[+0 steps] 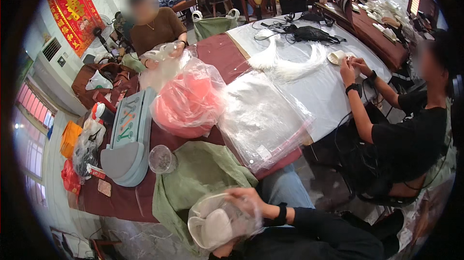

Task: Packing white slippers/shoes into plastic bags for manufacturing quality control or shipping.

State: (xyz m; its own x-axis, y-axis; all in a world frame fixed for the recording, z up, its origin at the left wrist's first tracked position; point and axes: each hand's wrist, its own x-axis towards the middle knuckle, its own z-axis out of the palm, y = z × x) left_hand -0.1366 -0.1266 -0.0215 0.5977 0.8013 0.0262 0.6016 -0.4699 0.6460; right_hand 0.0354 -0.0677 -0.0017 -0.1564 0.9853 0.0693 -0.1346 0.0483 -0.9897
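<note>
At the lower middle, a clear plastic bag (247, 220) hangs between my two hands, with cream rounded padded pieces (216, 227) inside or against it. My right hand (245, 201), a black band at its wrist, grips the bag's upper right side with bent fingers. Underneath the bag's lower edge, my left hand (223, 249) holds it from below; most of its fingers are hidden. Just behind lies a green woven sack (205, 163), spread open over the table's edge. A stack of clear flat plastic bags (263, 115) rests on the table beyond it.
A pink plastic-wrapped bundle (186, 100), a clear tub (162, 159) and a grey-blue case (126, 137) stand on the maroon-covered table (121, 199). White strands (290, 64) and black straps (309, 33) lie farther back. Co-workers sit across and at right, one holding a cream piece (337, 57).
</note>
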